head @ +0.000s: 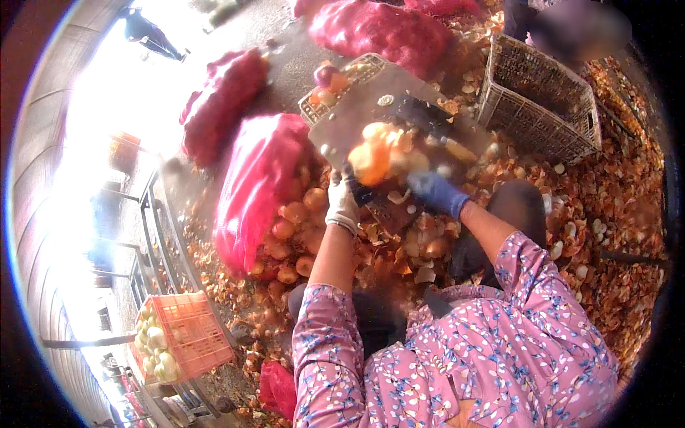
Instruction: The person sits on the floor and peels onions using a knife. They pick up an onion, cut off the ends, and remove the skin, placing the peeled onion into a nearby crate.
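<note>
My left hand (343, 202), in a whitish glove with dark fingers, is at the near edge of a board (337, 131). Its fingers are against a blurred orange-brown onion (369, 163); whether they grip it is unclear. To the right, my right hand (434, 191) wears a blue glove and is blurred by motion, its fingers indistinct. Pale onions or peelings (409, 160) lie between the hands. Beyond them on the board rests a knife with a broad dark blade (415, 112) and a light handle (459, 150). A whitish onion piece (385, 100) lies near the blade.
An open red mesh sack (262, 182) spills onions (294, 211) on the left. Other filled sacks (374, 32) lie beyond. A grey plastic crate (540, 115) stands right, near another person. Onion skins (615, 198) cover the ground. An orange crate (198, 334) holds peeled onions (158, 348).
</note>
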A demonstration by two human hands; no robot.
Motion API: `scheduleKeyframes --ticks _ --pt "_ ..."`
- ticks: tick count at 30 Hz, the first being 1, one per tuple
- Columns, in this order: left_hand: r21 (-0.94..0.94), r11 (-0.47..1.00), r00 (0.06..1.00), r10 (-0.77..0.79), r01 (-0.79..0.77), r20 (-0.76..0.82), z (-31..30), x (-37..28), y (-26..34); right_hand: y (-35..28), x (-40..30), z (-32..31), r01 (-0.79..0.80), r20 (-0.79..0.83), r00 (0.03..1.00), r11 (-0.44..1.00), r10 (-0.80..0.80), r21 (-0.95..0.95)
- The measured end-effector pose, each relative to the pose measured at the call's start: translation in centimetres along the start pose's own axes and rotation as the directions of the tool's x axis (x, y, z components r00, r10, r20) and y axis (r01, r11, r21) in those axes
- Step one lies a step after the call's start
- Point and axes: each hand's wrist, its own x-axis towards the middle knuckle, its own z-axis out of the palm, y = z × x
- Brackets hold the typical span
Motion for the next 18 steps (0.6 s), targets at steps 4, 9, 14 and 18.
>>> scheduleKeyframes --ticks 4,9,14,18 --pt "0.338 0.941 0.985 0.05 0.009 -0.166 -0.6 -1.2 1.6 -0.8 -1.3 0.9 -0.151 -0.141 0.975 0.979 0.17 0.137" --pt "0.407 0.911 0.995 0.035 -0.071 0.095 -2.5 4.0 1.6 -1.7 0.3 1.8 -0.244 -0.128 0.953 0.945 0.276 0.219" --pt "0.307 0.948 0.996 -0.086 0.082 -0.002 0.0 0.5 2.5 -3.7 -0.1 0.9 -0.424 0.029 0.9 0.859 0.435 0.288" --pt "0.148 0.985 0.996 -0.081 0.088 -0.048 -0.2 -2.6 1.7 -2.0 -1.4 0.9 -0.158 -0.005 0.987 0.987 0.159 0.04"
